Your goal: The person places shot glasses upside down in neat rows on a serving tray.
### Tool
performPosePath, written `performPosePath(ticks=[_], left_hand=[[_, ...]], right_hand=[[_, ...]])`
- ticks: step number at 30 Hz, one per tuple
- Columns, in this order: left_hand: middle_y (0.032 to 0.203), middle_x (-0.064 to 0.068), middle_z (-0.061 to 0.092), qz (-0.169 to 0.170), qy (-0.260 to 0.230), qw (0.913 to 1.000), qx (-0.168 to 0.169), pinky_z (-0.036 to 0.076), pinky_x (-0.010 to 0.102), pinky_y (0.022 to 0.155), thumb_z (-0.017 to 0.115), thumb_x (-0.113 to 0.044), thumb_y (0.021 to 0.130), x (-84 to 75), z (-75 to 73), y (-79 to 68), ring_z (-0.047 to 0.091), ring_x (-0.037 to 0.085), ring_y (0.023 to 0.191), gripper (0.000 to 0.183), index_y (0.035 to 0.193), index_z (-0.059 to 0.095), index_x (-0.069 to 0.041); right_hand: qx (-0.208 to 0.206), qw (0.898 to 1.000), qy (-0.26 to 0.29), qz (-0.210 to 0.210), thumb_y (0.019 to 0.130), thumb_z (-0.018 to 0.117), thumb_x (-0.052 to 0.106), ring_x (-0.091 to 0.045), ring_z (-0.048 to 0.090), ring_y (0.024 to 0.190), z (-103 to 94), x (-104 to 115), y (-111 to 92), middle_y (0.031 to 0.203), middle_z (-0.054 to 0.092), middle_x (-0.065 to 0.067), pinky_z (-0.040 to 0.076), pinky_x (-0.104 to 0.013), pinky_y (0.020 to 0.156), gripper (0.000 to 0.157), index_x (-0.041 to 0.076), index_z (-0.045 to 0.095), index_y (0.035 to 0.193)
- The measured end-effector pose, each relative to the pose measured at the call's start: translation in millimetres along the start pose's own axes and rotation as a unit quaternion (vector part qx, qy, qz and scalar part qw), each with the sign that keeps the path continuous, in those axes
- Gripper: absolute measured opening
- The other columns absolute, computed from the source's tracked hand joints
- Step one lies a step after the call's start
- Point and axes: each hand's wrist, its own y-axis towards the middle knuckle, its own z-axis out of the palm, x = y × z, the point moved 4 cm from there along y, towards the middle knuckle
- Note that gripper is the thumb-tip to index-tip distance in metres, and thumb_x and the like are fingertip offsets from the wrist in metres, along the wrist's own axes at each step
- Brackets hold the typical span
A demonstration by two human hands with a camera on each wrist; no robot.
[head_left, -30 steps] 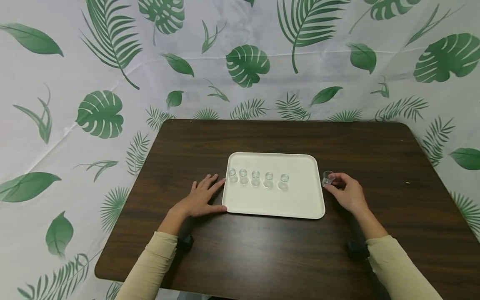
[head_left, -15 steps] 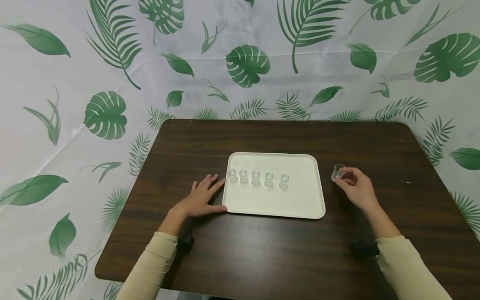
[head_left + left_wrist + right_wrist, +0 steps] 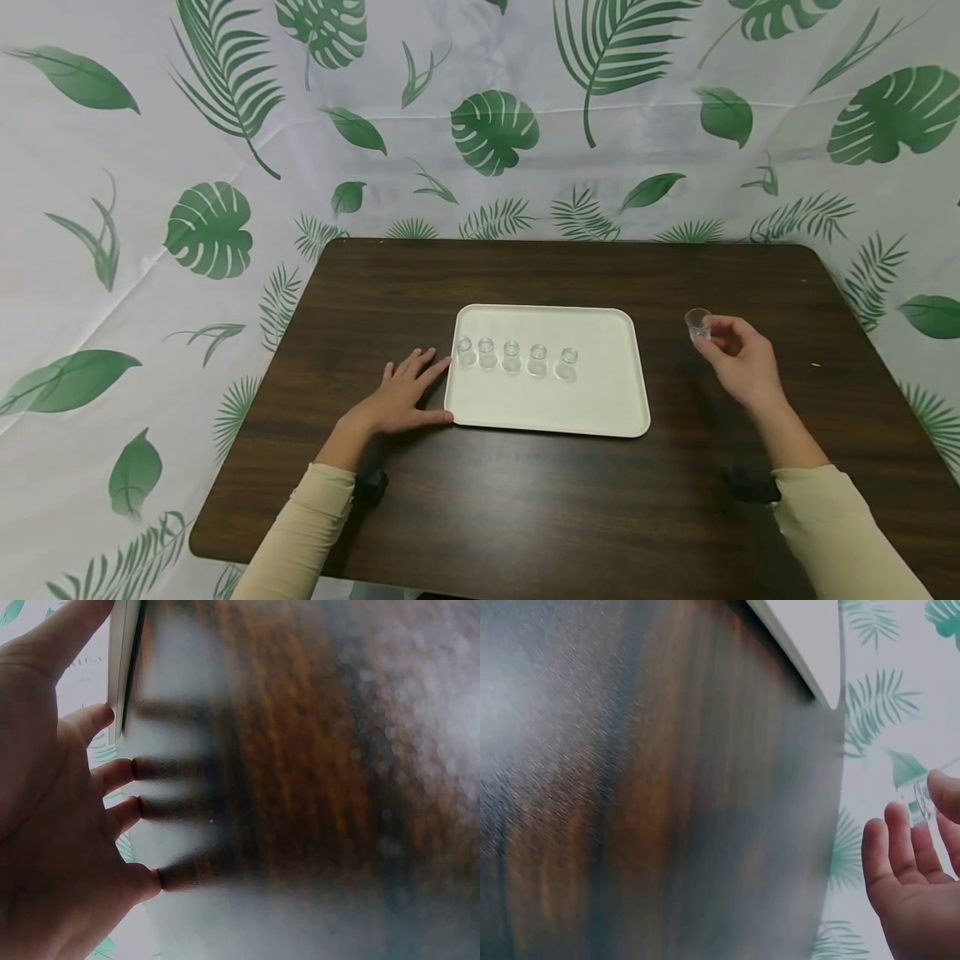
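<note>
A small clear shot glass (image 3: pixel 697 323) is pinched between the thumb and fingers of my right hand (image 3: pixel 742 357), to the right of the tray. In the right wrist view part of the shot glass (image 3: pixel 916 801) shows past the thumb. My left hand (image 3: pixel 401 396) lies with spread fingers at the left edge of a cream rectangular tray (image 3: pixel 555 408); its thumb and index finger touch the rim. Several more clear glasses (image 3: pixel 512 357) stand in a row across the tray, from its left side past the middle.
The tray sits on a dark wood-grain table (image 3: pixel 525 500) with rounded corners. A white cloth (image 3: pixel 420 75) printed with green leaves hangs behind and beside it. A small yellowish mark (image 3: pixel 816 364) is on the table at the right.
My right hand has carried the shot glass away from the tray's right edge, to the right and farther back. My left hand and the glasses on the tray have stayed put.
</note>
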Motion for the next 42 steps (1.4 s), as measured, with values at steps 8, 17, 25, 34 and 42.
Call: performPosePath(ticks=[8,17,25,34,42], left_hand=[[0.163,0.012,0.013,-0.005,0.002,1.0000,0.002,0.003,0.069,0.110,0.061,-0.068,0.084,1.1,1.1,-0.4,0.003,0.034,0.149,0.096,0.159,0.017,-0.027],[0.163,0.012,0.012,-0.003,0.003,1.0000,0.001,0.004,0.068,0.110,0.060,-0.069,0.084,3.2,3.7,-0.4,0.003,0.035,0.149,0.096,0.159,0.017,-0.026],[0.163,0.012,0.012,-0.006,0.001,1.0000,0.003,0.004,0.068,0.110,0.061,-0.067,0.085,2.7,3.1,0.0,0.003,0.034,0.149,0.096,0.159,0.017,-0.026],[0.163,0.011,0.012,-0.004,-0.001,1.0000,0.000,0.004,0.068,0.110,0.062,-0.066,0.085,2.2,2.9,0.3,0.002,0.034,0.149,0.095,0.159,0.017,-0.026],[0.163,0.011,0.011,-0.004,-0.001,1.0000,0.002,0.003,0.068,0.110,0.062,-0.067,0.085,2.0,2.6,-0.1,0.002,0.034,0.149,0.096,0.159,0.017,-0.026]], right_hand=[[-0.007,0.997,-0.061,-0.054,0.093,0.067,0.007,-0.014,0.057,0.092,2.3,18.9,5.6,0.106,0.064,-0.023,0.038,-0.010,0.074,0.031,-0.005,0.059,0.120],[0.040,0.971,-0.153,-0.179,0.087,0.069,-0.006,-0.031,0.051,0.087,25.3,40.8,2.0,0.111,0.055,-0.018,0.042,-0.039,0.071,0.032,0.000,0.061,0.117],[0.077,0.903,-0.249,-0.342,0.080,0.072,-0.011,-0.034,0.053,0.092,52.7,55.7,-6.2,0.108,0.057,-0.015,0.047,-0.046,0.074,0.032,0.001,0.065,0.108],[0.124,0.832,-0.344,-0.416,0.072,0.076,-0.016,-0.035,0.052,0.092,78.7,65.2,-17.1,0.111,0.056,-0.017,0.043,-0.043,0.066,0.045,0.003,0.065,0.111],[0.143,0.765,-0.393,-0.489,0.072,0.079,-0.011,-0.034,0.051,0.097,95.1,74.1,-27.9,0.112,0.054,-0.016,0.044,-0.045,0.075,0.041,0.002,0.061,0.106]])
